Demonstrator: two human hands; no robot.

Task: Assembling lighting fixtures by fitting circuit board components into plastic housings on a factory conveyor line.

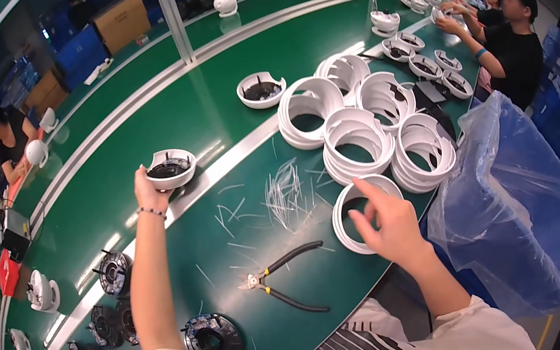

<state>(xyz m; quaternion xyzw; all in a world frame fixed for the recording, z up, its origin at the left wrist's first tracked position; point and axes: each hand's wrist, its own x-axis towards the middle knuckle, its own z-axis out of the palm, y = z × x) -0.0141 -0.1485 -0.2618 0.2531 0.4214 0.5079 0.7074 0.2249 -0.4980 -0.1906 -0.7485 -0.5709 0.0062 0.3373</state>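
Note:
My left hand (149,192), arm stretched out over the green conveyor's near rail, is closed on a white round housing (183,178) with a black part inside it. My right hand (394,224) hovers at a small stack of white plastic rings (340,228), thumb and index finger apart; whether it touches the rings I cannot tell. More stacks of white rings (358,151) stand just beyond it. Diagonal cutters (278,276) with black handles lie spread on the green table, beside a scatter of thin clear offcut strips (287,199).
Black round units (213,339) sit at the lower left, several more beyond. Another filled white housing (261,91) rests on the conveyor (138,109). A blue bin lined with clear plastic (513,211) stands right of the table. Co-workers (515,42) work at the far right and left.

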